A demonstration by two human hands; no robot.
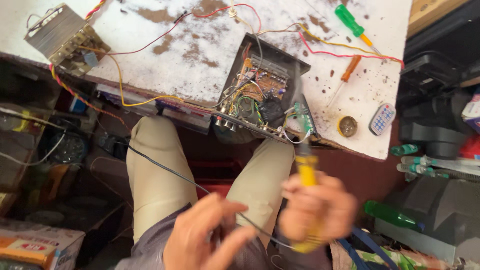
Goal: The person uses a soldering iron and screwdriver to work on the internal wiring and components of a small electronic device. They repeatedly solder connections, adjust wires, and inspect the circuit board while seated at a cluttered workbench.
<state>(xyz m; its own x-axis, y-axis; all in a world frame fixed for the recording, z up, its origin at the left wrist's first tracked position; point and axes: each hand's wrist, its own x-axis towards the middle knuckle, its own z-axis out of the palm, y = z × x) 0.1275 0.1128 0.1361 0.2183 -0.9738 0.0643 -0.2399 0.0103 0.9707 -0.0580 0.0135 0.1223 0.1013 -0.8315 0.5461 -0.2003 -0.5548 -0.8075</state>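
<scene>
My right hand [316,207] grips a yellow-handled tool [306,172], its thin tip pointing up toward an open metal box of electronics [260,90] with a circuit board and coloured wires at the table edge. My left hand [207,237] pinches a thin black cable [165,167] above my lap; the cable runs up and left past my knee. Both hands are blurred.
On the worn white table [200,50] lie a transformer [62,37], a green screwdriver [350,21], an orange screwdriver [347,72], a small remote [382,119] and a round tin [347,126]. Cluttered shelves at left, dark equipment and green bottles [392,215] at right.
</scene>
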